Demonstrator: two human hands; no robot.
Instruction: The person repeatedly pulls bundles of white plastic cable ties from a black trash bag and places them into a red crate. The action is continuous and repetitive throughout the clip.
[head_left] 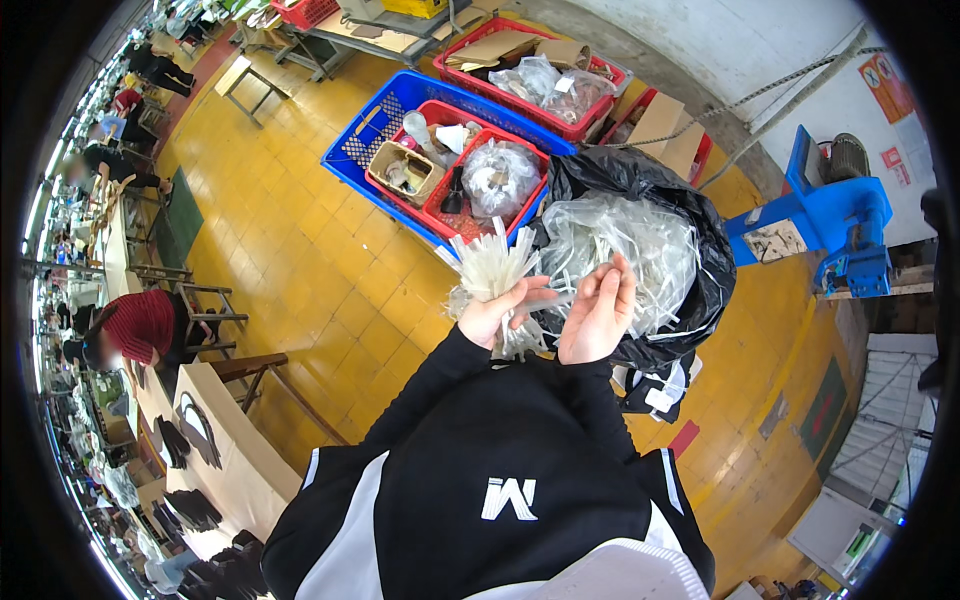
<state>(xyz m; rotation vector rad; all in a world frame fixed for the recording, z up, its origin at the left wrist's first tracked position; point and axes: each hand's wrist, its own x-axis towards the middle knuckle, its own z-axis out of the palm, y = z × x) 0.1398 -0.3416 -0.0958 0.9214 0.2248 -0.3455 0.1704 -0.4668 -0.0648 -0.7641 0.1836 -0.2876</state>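
A thick bundle of pale, translucent plastic strips [497, 266] fans out above my left hand [492, 312], whose fingers are wrapped round it. Loose ends of the bundle also hang below that hand. Close by on the right, my right hand [597, 312] has its thumb and fingers pressed together. A thin, smeared translucent strip [560, 299] reaches from the bundle to the right hand's fingers. Just beyond the right hand stands a black plastic bag [712, 240] with its mouth wide, holding clear plastic sheets and strips [655, 255].
A blue crate [345, 150] holding red baskets [432, 108] stands beyond my hands. Behind it is a red crate [575, 130] of bagged scraps. A blue machine [840, 215] stands right. At left are a worktable [235, 445], a stool [250, 80] and people working, one in red [140, 325].
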